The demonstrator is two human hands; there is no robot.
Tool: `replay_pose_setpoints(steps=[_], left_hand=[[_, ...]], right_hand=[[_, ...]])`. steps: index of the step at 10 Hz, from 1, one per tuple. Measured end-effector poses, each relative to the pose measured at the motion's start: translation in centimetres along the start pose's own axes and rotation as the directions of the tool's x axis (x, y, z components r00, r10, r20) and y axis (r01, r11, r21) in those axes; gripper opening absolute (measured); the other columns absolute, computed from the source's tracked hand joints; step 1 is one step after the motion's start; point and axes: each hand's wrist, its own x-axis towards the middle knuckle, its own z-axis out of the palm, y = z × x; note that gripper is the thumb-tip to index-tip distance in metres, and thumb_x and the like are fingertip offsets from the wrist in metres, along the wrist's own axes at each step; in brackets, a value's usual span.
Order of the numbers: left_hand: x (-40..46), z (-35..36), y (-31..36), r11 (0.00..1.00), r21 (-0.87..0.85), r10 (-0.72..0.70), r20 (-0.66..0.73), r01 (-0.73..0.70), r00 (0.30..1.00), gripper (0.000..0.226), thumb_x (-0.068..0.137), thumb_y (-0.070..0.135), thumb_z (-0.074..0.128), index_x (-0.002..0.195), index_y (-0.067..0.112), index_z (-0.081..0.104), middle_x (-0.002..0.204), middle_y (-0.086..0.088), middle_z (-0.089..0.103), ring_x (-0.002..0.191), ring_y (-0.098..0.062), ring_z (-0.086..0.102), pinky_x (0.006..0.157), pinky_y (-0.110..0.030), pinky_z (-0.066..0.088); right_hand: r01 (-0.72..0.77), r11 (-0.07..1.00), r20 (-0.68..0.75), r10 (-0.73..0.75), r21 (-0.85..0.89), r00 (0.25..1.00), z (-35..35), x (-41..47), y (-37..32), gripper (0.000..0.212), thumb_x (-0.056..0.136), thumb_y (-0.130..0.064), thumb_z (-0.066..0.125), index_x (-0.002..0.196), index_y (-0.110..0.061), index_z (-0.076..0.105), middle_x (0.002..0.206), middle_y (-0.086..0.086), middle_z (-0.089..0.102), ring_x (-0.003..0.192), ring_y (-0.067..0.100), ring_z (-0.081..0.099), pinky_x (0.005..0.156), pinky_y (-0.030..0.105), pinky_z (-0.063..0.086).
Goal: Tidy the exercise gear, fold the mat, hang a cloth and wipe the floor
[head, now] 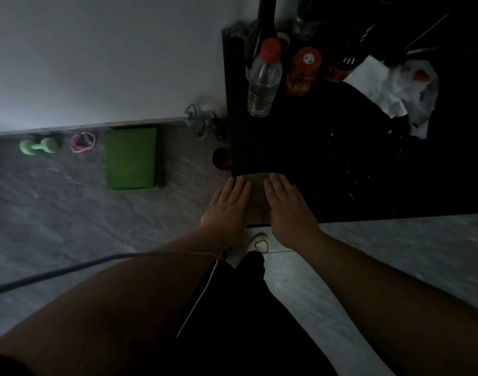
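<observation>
Folded green mat (131, 157) lies on the floor well left of the fingers. Left hand (227, 206) and right hand (288, 210) press flat, fingers straight, on a brownish cloth (256, 198) between them at the dark tabletop (327, 172) corner.

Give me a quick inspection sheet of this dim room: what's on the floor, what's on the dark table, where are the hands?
Surface: grey floor; black table speckled with crumbs.
Job's things: folded green mat, green dumbbell and pink band lined along the wall; brownish cloth draped over the table's corner.
Clutter: clear water bottle, orange bottle, crumpled white plastic bag; small bottles on the floor by the table.
Hands: left hand and right hand lie flat on the cloth.
Cables: grey cable across the left forearm; thin white cord.
Surroundings: white wall; very dim light.
</observation>
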Motion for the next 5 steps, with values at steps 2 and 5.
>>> replay_pose_setpoints(steps=[2, 5], left_hand=[[0.1, 1.7, -0.1, 0.997, -0.009, -0.074, 0.034, 0.074, 0.997, 0.081, 0.099, 0.049, 0.037, 0.156, 0.025, -0.016, 0.164, 0.0, -0.02, 0.151, -0.029, -0.015, 0.123, -0.048, -0.001], [-1.4, -2.5, -0.8, 0.961, -0.238, -0.148, -0.016, 0.14, 0.989, 0.073, 0.098, 0.035, 0.046, 0.157, 0.03, 0.004, 0.167, -0.002, -0.001, 0.153, -0.028, 0.001, 0.12, -0.054, 0.02]], right_hand=[[-0.062, 0.998, 0.108, 0.064, -0.018, 0.992, 1.7, 0.4, 1.7, 0.076, 0.101, -0.038, 0.035, 0.156, -0.015, -0.013, 0.164, 0.003, -0.018, 0.151, 0.03, -0.007, 0.122, 0.048, 0.006], [-0.124, 0.983, 0.07, 0.116, 0.132, 0.991, -3.1, 0.6, -1.0, 0.071, 0.098, -0.035, 0.045, 0.156, -0.02, 0.009, 0.165, 0.005, 0.008, 0.151, 0.03, 0.003, 0.121, 0.048, 0.014]])
